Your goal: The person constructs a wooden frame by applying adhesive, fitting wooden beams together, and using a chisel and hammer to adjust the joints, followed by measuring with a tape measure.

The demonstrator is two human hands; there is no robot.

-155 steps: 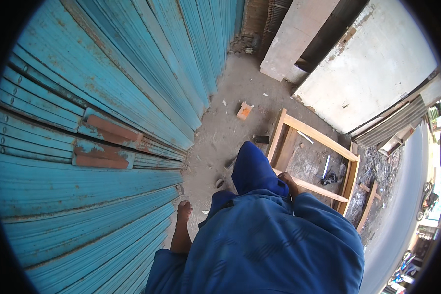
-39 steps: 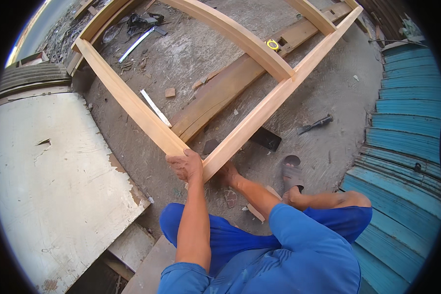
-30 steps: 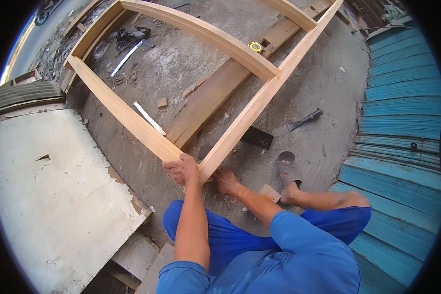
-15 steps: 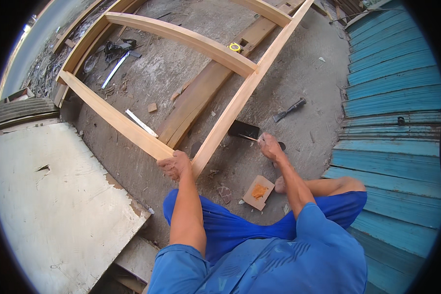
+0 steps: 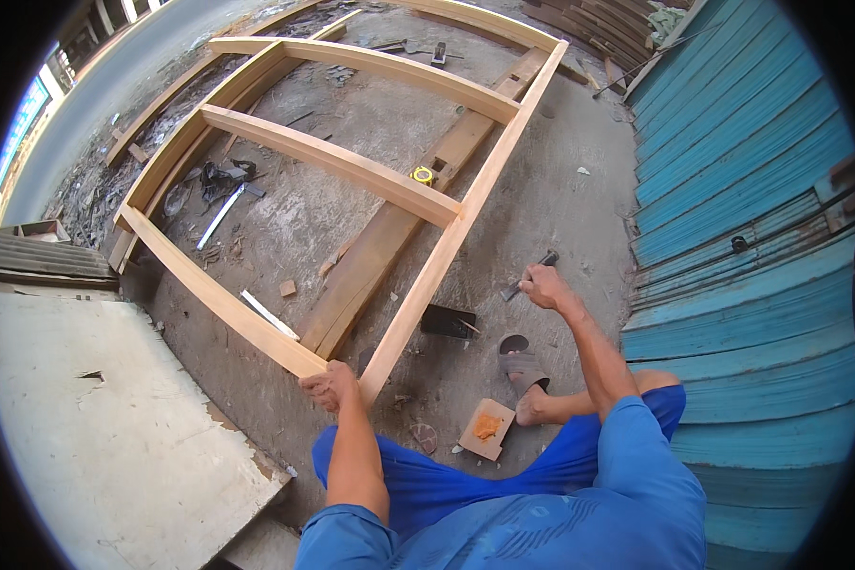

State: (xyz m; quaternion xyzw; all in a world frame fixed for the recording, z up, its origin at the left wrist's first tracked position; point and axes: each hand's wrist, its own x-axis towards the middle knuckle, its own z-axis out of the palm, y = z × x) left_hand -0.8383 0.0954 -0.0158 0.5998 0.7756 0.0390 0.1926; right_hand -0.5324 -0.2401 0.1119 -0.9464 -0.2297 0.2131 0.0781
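My left hand (image 5: 331,387) grips the near corner of a ladder-like wooden frame (image 5: 416,291), which stretches away over the concrete floor. To the right, my right hand (image 5: 544,287) is closed over the middle of a chisel (image 5: 511,292) on the floor; its flat blade and dark handle end show on either side of my fingers. Between the frame and that hand lies a black phone (image 5: 442,321), with a thin stick (image 5: 469,326) at its right end. Nearer me, a small wood block (image 5: 475,440) bears a heap of orange paste or powder (image 5: 486,427).
A thick plank (image 5: 361,285) lies under the frame, with a yellow tape measure (image 5: 422,176) near it. A sandal (image 5: 521,363) is by my foot. White board (image 5: 104,418) stands at left, blue slatted shutter (image 5: 731,237) at right.
My right hand has let go of the thin stick by the phone and moved forward and right onto the chisel. My left hand still holds the frame corner. The view has shifted.
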